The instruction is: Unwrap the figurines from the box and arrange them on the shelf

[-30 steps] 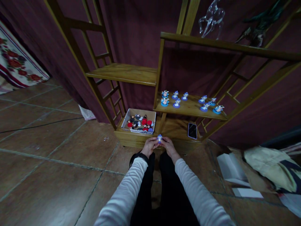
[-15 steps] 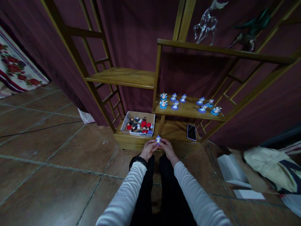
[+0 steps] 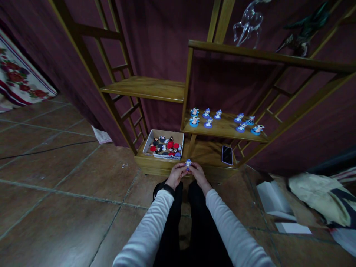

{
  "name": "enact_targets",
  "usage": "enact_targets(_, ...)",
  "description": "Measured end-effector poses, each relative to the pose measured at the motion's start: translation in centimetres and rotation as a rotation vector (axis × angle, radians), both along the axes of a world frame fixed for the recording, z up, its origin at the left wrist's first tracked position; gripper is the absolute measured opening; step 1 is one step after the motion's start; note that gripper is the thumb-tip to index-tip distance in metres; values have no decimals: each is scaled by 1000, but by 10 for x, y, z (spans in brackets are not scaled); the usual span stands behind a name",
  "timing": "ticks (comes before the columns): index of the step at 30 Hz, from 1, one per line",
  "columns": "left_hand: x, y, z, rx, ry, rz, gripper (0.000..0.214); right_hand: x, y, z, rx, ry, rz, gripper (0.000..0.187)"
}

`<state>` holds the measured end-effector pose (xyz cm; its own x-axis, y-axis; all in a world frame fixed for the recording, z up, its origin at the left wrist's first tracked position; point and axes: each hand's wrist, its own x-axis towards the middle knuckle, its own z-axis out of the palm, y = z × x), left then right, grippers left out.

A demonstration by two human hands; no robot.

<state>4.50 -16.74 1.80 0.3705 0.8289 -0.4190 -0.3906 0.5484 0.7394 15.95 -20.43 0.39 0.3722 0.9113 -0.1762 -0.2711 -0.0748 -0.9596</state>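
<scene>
Together, left hand (image 3: 175, 174) and right hand (image 3: 198, 173) pinch a small blue-and-white plastic figurine (image 3: 188, 163); matching figurines (image 3: 207, 122) already line the wooden shelf (image 3: 222, 130); the white cardboard box (image 3: 153, 136) holds more.

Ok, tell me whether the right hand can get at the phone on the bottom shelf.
Probably yes: the phone lies uncovered on the bottom shelf beside the right hand, nothing between them, though it and the left hand pinch a small figurine.

Ten blue figurines (image 3: 208, 122), nine standing and one held, one cardboard box (image 3: 166, 134), one phone (image 3: 227, 154), one glass deer (image 3: 249, 22)
</scene>
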Motion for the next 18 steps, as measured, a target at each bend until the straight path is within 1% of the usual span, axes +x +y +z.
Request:
enact_targets(6, 0, -1, 1, -7, -33, 4, 14, 1, 0, 1, -11, 20, -21, 29)
enact_targets(13, 0, -2, 0, 29, -47, 30, 20, 5, -4, 4, 46, 85, 43, 34)
enact_targets(18, 0, -2, 0, 32, -58, 29, 17, 4, -4, 3, 47, 100, 58, 35)
